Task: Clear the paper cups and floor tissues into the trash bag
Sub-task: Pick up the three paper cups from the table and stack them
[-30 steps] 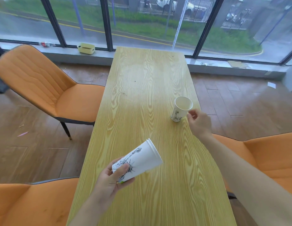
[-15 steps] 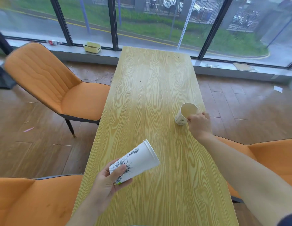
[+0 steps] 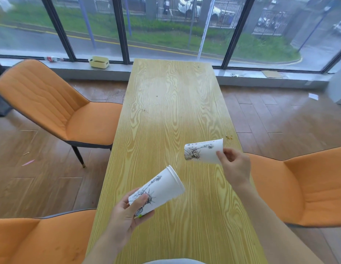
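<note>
One paper cup [image 3: 204, 153] lies sideways in the air above the table [image 3: 171, 103], pinched at its rim end by the right hand [image 3: 234, 168]. At its seven o'clock, the left hand [image 3: 126, 216] grips the base of a stack of cups [image 3: 158, 189], mouth tilted toward one o'clock.

I can read no text here. The paper cup [image 3: 203, 153] at centre right carries a thin printed line near its base, too small to read; the stacked cups [image 3: 156, 191] at lower centre show only drawings.
</note>
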